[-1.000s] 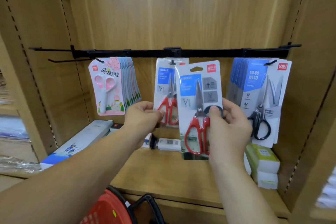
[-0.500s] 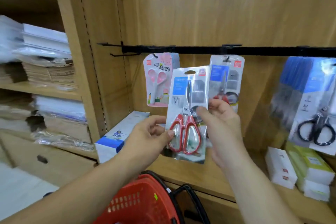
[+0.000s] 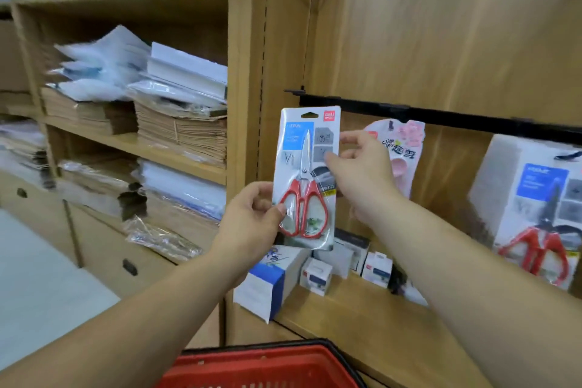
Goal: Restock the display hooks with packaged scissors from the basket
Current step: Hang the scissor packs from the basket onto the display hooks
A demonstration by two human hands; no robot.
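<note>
Down low, under both hands, sits the red basket (image 3: 261,365). I cannot see what is in it. Above it, the left hand (image 3: 252,220) pinches the bottom left edge of the scissors pack (image 3: 307,176), with the thumb on the front by the red handle. The right hand (image 3: 362,173) pinches the right edge of the same pack, higher up. So both sets of fingers are closed on the pack. It stands upright in the air between them and touches no hook. The hang hole at its top is above all the fingers and is free.

Behind and below the fingers, small boxes (image 3: 316,276) stand on the shelf (image 3: 362,318). Just past the right fingers, a pink pack (image 3: 400,148) hangs from the black rail (image 3: 441,118). Farther to the right of the fingers hangs a bunch of red scissors packs (image 3: 532,208) that look like this one.

I think this is the carrying step: the pack is out but not yet hung. Next, I guess, it must go right to its matching bunch. Then the hole must line up with that hook's tip and slide on.
</note>
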